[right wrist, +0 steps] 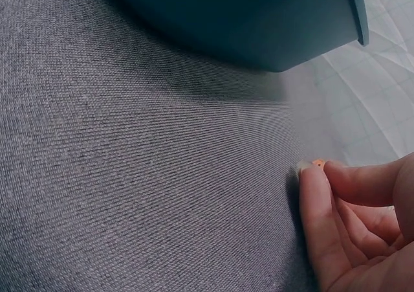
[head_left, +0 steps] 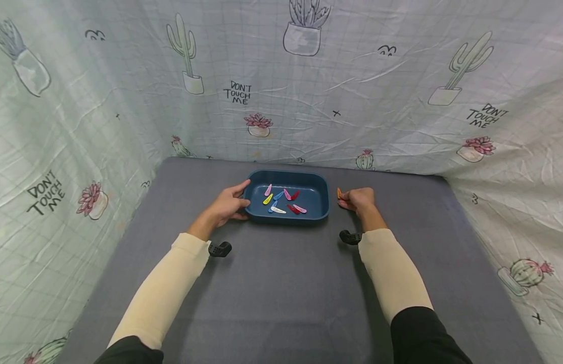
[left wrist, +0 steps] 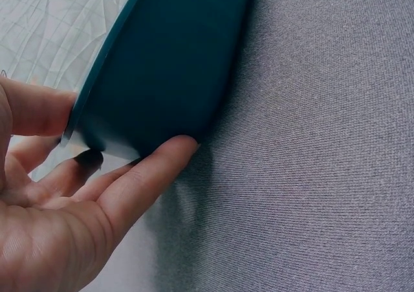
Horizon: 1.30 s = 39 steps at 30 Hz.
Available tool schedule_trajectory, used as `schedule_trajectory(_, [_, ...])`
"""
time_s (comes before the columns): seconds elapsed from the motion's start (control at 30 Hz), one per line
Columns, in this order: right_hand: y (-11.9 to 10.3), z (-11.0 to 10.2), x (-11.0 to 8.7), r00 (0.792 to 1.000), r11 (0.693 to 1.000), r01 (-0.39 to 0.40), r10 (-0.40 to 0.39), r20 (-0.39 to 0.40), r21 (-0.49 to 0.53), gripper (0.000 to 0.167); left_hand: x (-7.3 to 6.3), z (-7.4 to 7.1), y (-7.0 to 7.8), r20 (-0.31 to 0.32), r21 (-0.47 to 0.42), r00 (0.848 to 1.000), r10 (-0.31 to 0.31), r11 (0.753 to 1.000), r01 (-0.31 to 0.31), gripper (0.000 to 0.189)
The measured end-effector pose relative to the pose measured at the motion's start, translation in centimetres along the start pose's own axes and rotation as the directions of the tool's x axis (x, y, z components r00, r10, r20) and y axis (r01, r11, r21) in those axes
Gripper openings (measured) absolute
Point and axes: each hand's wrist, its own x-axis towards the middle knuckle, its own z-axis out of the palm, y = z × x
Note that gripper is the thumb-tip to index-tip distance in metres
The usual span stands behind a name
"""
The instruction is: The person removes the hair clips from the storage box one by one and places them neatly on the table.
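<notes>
A dark blue rectangular tray (head_left: 316, 198) sits on the grey cloth. Inside lie several small snap hair clips, among them a yellow hair clip (head_left: 268, 199), a white hair clip (head_left: 278, 210) and a red hair clip (head_left: 295, 195), plus pink and blue ones. My left hand (head_left: 228, 203) grips the tray's left end; in the left wrist view the thumb (left wrist: 42, 109) is at the rim and the fingers are against the outer wall. Just right of the tray, my right hand (head_left: 360, 199) pinches an orange hair clip (head_left: 339, 193) between thumb and fingers, close to the cloth. Fingertips mostly hide the clip in the right wrist view.
Grey cloth (head_left: 281, 283) covers the table around the tray. Behind it and at both sides hangs a pale curtain (head_left: 336, 136) printed with cacti. A black wrist device (head_left: 220, 249) sits on the left wrist, another black device (head_left: 350, 237) on the right.
</notes>
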Motion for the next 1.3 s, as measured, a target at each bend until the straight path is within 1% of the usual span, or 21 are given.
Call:
schedule_trajectory(0.23, [0.11, 0.0, -0.06, 1.0, 1.0, -0.003, 0.003, -0.001, 0.002, 0.042, 0.08, -0.02, -0.16, 0.005, 0.0, 1.0, 0.004, 1.0, -0.004, 0.079])
schedule_trajectory(0.5, [0.26, 0.09, -0.13, 1.0, 1.0, 0.007, -0.007, -0.011, 0.007, 0.04, -0.07, 0.06, -0.05, -0.004, 0.011, 1.0, 0.003, 1.0, -0.003, 0.078])
schedule_trajectory(0.7, [0.56, 0.03, 0.03, 0.999, 1.0, 0.029, -0.03, -0.015, -0.007, 0.036, -0.18, 0.06, 0.03, 0.003, 0.012, 1.0, 0.006, 1.0, -0.006, 0.079])
schedule_trajectory(0.97, [0.69, 0.0, 0.2, 0.999, 0.999, 0.042, -0.042, -0.013, -0.011, 0.039, -0.18, 0.09, 0.01, 0.005, 0.013, 1.0, 0.006, 1.0, -0.007, 0.079])
schedule_trajectory(1.17, [0.67, 0.08, 0.13, 0.999, 0.999, 0.04, -0.04, -0.026, -0.014, 0.038, -0.02, 0.08, -0.02, -0.001, 0.008, 1.0, 0.004, 1.0, -0.004, 0.078])
schedule_trajectory(1.3, [0.77, 0.15, 0.08, 0.997, 0.998, 0.057, -0.057, -0.042, -0.013, 0.038, 0.02, 0.04, -0.08, 0.0, 0.008, 1.0, 0.005, 1.0, -0.005, 0.078])
